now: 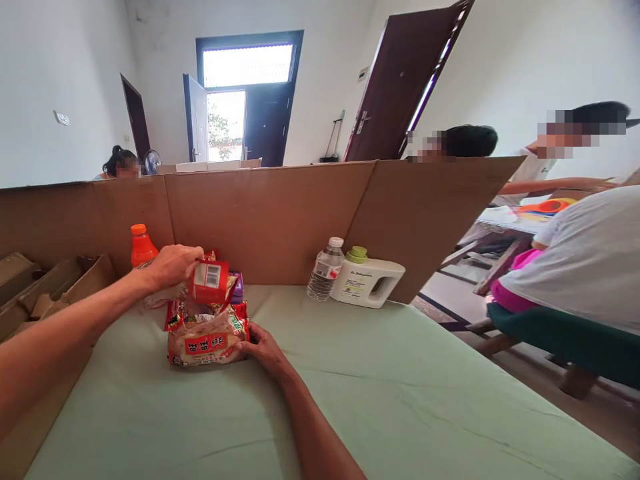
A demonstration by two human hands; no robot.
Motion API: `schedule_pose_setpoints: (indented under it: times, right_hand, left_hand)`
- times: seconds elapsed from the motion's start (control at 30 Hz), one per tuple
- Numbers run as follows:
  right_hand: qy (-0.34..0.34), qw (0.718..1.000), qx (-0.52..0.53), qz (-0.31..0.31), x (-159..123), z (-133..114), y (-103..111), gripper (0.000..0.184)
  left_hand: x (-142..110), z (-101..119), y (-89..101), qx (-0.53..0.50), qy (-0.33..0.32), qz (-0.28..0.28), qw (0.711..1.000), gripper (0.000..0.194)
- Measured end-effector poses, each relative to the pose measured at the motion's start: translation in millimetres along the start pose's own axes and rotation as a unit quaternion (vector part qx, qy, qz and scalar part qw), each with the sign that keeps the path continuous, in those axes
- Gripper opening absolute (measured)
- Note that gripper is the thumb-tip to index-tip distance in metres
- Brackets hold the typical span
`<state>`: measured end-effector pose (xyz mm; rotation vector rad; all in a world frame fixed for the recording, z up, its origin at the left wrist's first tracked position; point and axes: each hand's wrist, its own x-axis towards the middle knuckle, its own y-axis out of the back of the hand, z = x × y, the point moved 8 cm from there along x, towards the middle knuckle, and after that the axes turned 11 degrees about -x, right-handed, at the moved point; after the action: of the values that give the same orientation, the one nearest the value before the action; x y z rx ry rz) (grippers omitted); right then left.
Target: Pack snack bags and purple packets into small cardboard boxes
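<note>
My left hand [176, 265] is closed on the top of a red packet [210, 283] with a white barcode label, holding it above the other packets. My right hand [263, 348] grips the right end of a clear and red snack bag [207, 339], which stands on the green cloth. Behind this bag, more red packaging [174, 313] shows in part, and a purple package [237, 288] peeks out at the right. An orange bottle [143, 247] stands just beyond my left hand, its lower part hidden by my arm.
A clear water bottle [325, 270] and a white jug with a green cap [367, 283] stand at the back of the cloth-covered table [400, 387]. A cardboard partition [270, 223] runs along the far edge. Cardboard boxes [55, 287] sit at the left. Several people are beyond the partition and at the right.
</note>
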<state>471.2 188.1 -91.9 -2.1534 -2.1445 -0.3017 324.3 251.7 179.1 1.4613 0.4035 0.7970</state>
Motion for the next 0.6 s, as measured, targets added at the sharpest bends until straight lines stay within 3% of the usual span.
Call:
schedule_pose_setpoints:
  times: [0.2, 0.33, 0.4, 0.47, 0.53, 0.6]
  right_hand:
    - [-0.017, 1.0, -0.018, -0.015, -3, -1, 2, 0.057]
    - [-0.025, 0.999, -0.043, 0.008, -4, 0, 2, 0.055]
    - [-0.028, 0.998, -0.053, 0.015, -5, 4, 1, 0.056]
    - [-0.039, 0.996, -0.069, 0.031, -5, 12, 4, 0.063]
    - [-0.055, 0.993, -0.093, 0.049, -5, 22, 8, 0.069]
    - [-0.071, 0.987, -0.128, 0.06, -5, 32, 13, 0.072]
  left_hand:
    - [17, -3, -80.5, -0.019, 0.003, -0.043, 0.999, 0.028]
    - [4, -28, -92.3, -0.012, 0.032, -0.034, 0.999, 0.029]
    - [-12, -42, -80.6, -0.004, 0.033, -0.021, 0.999, 0.031]
    - [-30, -61, -55.1, 0.01, 0.037, 0.005, 0.999, 0.033]
    - [-53, -92, -14.7, 0.032, 0.068, 0.049, 0.996, 0.037]
    - [-81, -137, 37.3, 0.061, 0.134, 0.11, 0.983, 0.04]
